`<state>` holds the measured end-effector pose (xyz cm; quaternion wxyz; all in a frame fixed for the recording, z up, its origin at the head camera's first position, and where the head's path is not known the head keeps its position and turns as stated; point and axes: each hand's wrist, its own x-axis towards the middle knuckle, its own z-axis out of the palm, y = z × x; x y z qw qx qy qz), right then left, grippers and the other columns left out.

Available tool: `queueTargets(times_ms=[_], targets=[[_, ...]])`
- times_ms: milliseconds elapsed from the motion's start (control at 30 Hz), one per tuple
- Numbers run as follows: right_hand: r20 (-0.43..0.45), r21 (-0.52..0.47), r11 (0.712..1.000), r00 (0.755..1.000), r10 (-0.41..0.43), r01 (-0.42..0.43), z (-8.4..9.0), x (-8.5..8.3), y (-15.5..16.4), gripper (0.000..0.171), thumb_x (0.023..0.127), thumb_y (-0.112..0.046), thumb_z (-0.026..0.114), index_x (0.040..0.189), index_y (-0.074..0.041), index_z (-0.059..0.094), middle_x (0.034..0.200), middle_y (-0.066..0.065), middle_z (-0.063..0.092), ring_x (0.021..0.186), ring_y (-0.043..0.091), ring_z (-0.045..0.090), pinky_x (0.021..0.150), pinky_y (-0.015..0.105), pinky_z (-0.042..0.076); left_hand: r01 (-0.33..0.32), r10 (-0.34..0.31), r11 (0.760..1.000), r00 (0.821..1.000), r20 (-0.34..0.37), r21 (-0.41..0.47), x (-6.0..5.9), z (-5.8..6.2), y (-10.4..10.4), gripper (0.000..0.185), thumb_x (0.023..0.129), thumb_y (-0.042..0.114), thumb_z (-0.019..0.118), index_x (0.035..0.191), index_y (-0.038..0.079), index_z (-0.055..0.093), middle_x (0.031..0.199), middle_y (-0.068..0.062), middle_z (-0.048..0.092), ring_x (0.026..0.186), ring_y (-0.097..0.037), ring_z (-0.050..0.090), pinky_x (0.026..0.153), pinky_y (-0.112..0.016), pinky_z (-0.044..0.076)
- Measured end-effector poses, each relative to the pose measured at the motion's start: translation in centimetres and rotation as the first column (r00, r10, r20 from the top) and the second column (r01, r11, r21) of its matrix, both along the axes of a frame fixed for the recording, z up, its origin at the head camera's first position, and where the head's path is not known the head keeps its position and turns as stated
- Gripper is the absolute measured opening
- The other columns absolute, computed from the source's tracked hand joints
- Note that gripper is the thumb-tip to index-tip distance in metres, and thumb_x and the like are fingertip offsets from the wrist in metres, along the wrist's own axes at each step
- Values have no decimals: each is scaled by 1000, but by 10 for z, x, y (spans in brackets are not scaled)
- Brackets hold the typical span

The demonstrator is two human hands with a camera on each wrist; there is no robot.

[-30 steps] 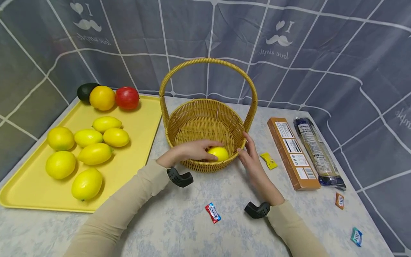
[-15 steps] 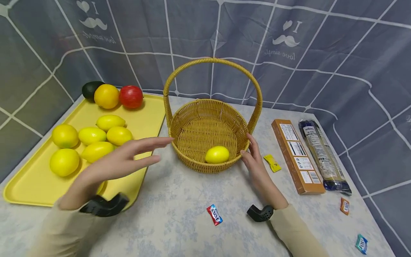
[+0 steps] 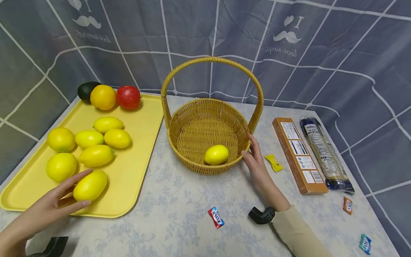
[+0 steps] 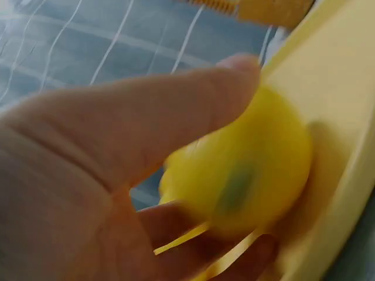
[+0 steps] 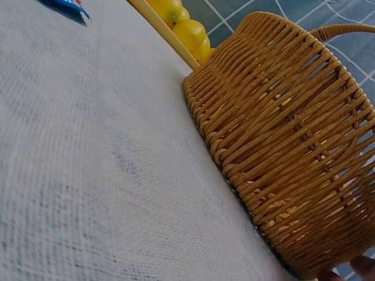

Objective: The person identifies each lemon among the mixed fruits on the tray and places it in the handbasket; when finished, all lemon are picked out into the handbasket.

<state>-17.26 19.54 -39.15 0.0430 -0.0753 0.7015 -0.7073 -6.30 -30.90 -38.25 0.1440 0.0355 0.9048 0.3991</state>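
At the front of the yellow tray [image 3: 141,157], my left hand [image 3: 45,210] has its thumb and fingers curled round a lemon [image 3: 91,185]. The left wrist view shows the thumb [image 4: 193,105] across one side of this lemon [image 4: 269,158] and fingers under the other; its green end is blurred. My right hand [image 3: 258,167] holds the near right rim of a wicker basket [image 3: 205,101] with a tall arched handle. One lemon [image 3: 216,155] lies inside the basket near its front. In the right wrist view, fingertips show at the lower corner of the basket [image 5: 293,129].
Several more yellow fruits [image 3: 96,155] lie on the tray, with an orange [image 3: 103,97], a red fruit [image 3: 128,97] and an avocado [image 3: 86,92] behind. Right of the basket are a brown box [image 3: 300,157], a long packet [image 3: 325,153] and small wrapped candies [image 3: 216,217].
My left hand has left the lemon in the basket, swung left over the tray and reached the front lemon there. My right hand stays at the basket rim.
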Motion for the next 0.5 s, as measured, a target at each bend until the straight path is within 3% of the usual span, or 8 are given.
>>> queueTargets(times_ms=[67,167,200,367,500], targets=[[-3,0,1000,1000,-3,3,0,0,-1,61,98,-12,43,151,-23,15,153,6,8,137,20,14,107,47,17,17,-19,999,996,-85,-31,-5,0,14,70,88,24,67,147,15,31,143,-12,34,117,-25,39,76,-15,38],[-7,-6,1000,1000,-1,1,1,1,-2,61,98,-13,43,151,-22,14,153,6,9,137,20,15,107,47,17,51,-60,997,987,-150,-61,-12,10,37,64,83,29,72,140,16,45,133,-11,48,104,-6,43,77,-22,40],[-9,-8,1000,1000,1,-1,1,0,-2,61,98,-13,43,151,-22,15,153,6,9,137,19,15,107,47,18,67,-76,996,982,-171,-60,-14,14,44,63,82,30,73,137,18,48,130,-9,51,102,-2,44,77,-18,39],[-21,-16,1000,1000,2,-2,1,0,-3,61,97,-12,42,151,-22,14,153,5,10,137,19,16,107,47,18,192,-181,981,961,-208,34,-31,47,75,58,82,23,74,135,20,51,128,-3,52,103,-9,47,82,-23,42],[-15,-10,1000,1000,-10,10,0,0,-3,62,97,-12,43,151,-21,15,153,6,10,136,20,17,107,46,19,345,-304,932,911,-278,111,-59,75,108,57,82,17,74,134,20,51,123,0,52,99,-16,49,79,-29,46]])
